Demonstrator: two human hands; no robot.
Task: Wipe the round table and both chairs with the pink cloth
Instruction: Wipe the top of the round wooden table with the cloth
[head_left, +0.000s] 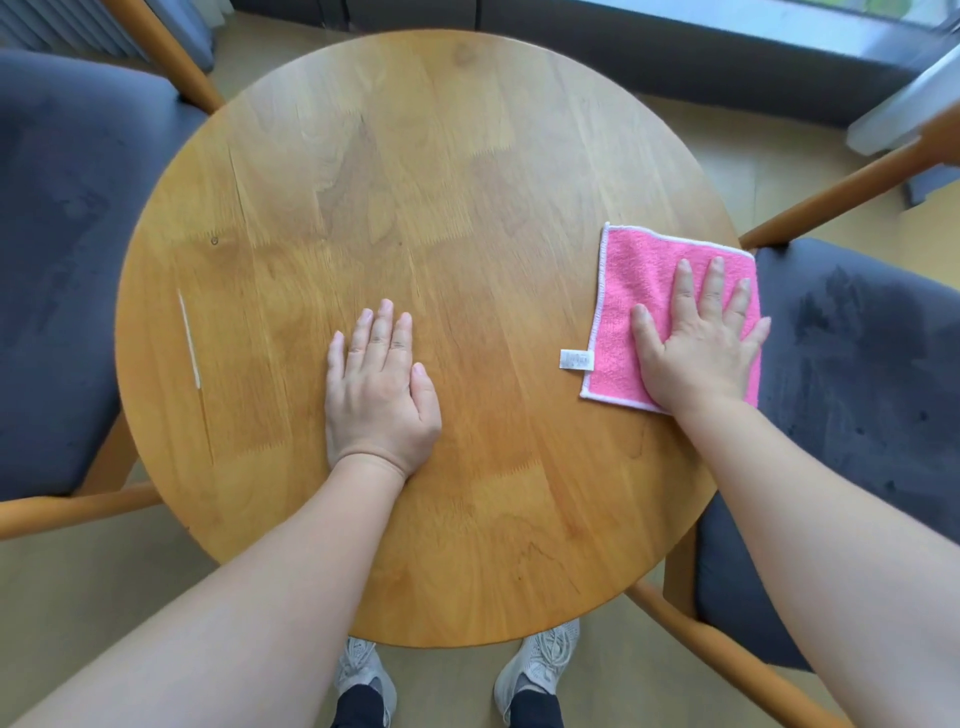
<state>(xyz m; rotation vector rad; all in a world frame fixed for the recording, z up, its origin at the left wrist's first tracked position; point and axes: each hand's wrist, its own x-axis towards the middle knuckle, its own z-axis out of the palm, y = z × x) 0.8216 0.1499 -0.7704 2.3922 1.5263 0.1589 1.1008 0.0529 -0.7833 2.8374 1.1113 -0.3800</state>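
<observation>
Head | right hand (698, 345) flat on pink cloth (631, 275) | left hand (379, 395) flat on round table (415, 182)

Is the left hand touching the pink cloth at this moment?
Apart. The head view shows the left hand flat on the bare round table, with open wood between it and the pink cloth, which lies under the right hand.

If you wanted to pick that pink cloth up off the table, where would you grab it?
Probably the near-left corner of the pink cloth, by its white tag, coming from the table's centre. The cloth lies flat, the right hand covers its right half, and that corner is bare and easy to pinch.
</observation>
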